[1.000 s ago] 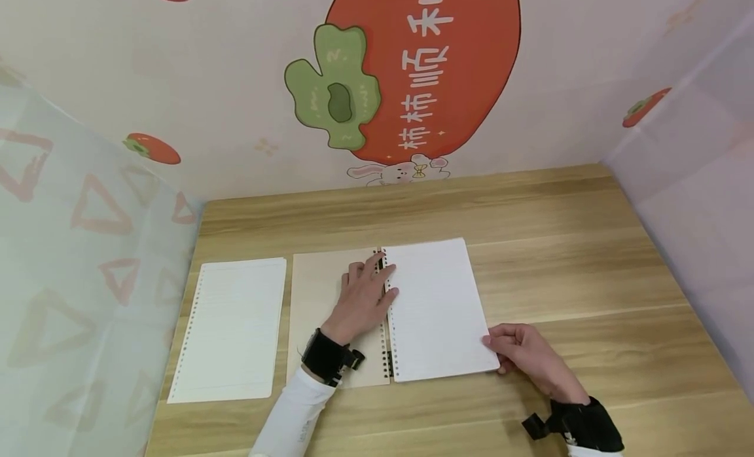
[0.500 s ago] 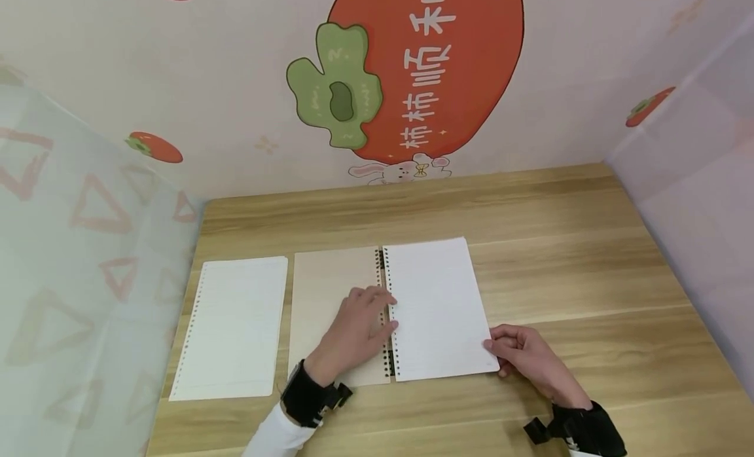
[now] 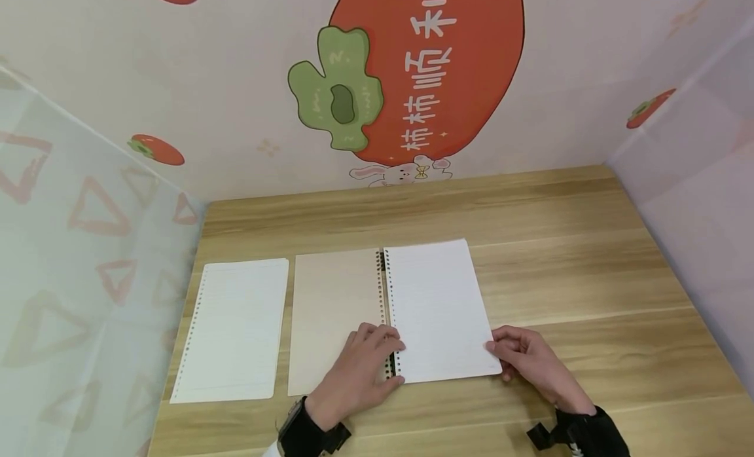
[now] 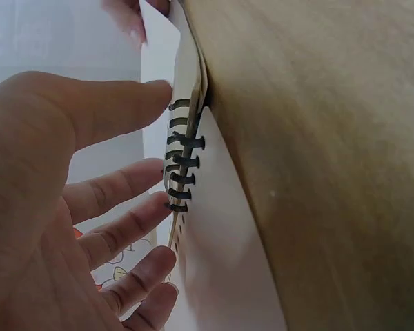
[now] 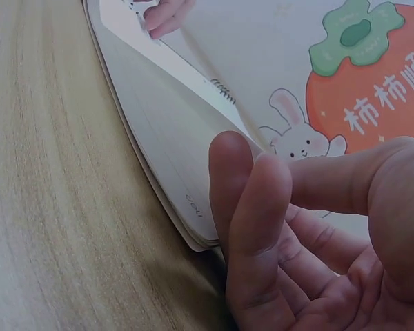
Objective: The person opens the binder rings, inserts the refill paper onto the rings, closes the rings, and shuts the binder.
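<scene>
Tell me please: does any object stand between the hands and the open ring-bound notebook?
Nothing visible does: the left hand is at the binding rings, and the right hand pinches the top page near its lower right corner. The loose punched sheets lie apart, further left.

From above, the left hand [image 3: 358,368] hides some rings [image 4: 184,162] and the cover's [image 3: 338,290] lower right corner. In the right wrist view, the right hand's [image 3: 535,363] fingers mask the page's [image 3: 436,293] corner. The head view's bottom edge crops both wristbands [image 3: 303,434]; the page's lines [image 3: 440,336] look too faint to count.
</scene>
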The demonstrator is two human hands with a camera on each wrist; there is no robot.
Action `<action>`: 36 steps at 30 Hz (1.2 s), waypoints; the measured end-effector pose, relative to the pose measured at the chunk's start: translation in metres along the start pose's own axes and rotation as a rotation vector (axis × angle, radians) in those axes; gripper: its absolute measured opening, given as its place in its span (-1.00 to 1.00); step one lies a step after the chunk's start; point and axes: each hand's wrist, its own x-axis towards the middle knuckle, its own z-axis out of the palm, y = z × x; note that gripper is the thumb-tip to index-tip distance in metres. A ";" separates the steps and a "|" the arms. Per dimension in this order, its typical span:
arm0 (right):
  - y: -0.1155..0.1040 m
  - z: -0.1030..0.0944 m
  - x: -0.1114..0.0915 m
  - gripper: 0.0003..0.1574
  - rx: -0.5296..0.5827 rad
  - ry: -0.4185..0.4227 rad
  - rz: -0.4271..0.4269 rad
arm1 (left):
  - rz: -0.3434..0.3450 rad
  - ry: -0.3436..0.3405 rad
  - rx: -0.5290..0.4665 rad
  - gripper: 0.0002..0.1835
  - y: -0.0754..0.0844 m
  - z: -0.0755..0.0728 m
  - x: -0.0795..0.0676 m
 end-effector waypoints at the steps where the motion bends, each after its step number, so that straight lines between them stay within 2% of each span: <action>1: 0.000 0.000 0.000 -0.52 -0.002 0.002 0.000 | 0.000 0.000 0.009 -0.54 0.000 0.001 0.000; 10: -0.002 0.001 0.000 -0.51 -0.009 0.030 0.016 | 0.021 0.045 0.031 -0.65 0.002 0.006 -0.002; 16: -0.005 0.002 -0.001 -0.51 -0.038 0.056 0.012 | 0.056 0.066 0.091 -0.66 0.003 0.010 -0.003; 25: -0.005 0.001 -0.001 -0.54 -0.109 0.064 -0.013 | 0.058 0.059 0.138 -0.70 0.008 0.012 -0.002; 36: -0.004 -0.003 -0.001 -0.69 -0.246 0.154 0.000 | 0.096 0.093 0.129 -0.73 0.009 0.016 0.004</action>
